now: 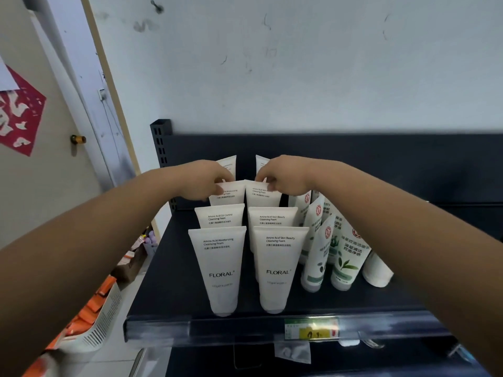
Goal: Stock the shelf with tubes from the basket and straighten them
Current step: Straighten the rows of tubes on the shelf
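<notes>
The left hand (202,183) is pinching the top edge of the left tube (228,195) in the third row, and the right hand (285,178) is pinching the top edge of the right tube (261,195) touching it. Both are standing cap-down among white tubes (220,268) lined in two columns on the dark shelf (168,281). Green-printed tubes (345,257) are leaning just to their right. A white basket (100,322) holding orange packs (89,308) is sitting at the lower left.
</notes>
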